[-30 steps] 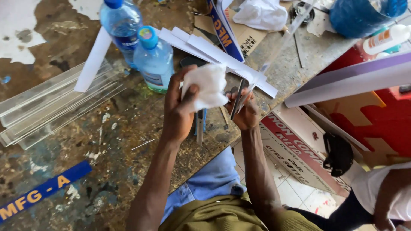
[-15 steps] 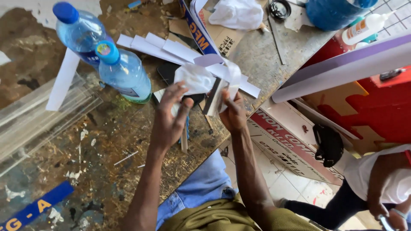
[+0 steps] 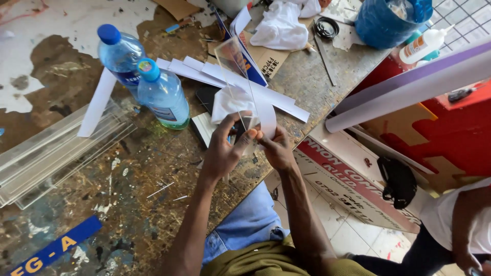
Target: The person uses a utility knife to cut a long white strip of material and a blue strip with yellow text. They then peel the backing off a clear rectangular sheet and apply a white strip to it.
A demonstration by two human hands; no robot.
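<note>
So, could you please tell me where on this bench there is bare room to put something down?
Barest is the stained bench between the bottles, the clear strips and the left hand, with only small scraps. The pale patch left of the bottles is also open. It is crowded from the white strips back to the rag and blue bag.
</note>
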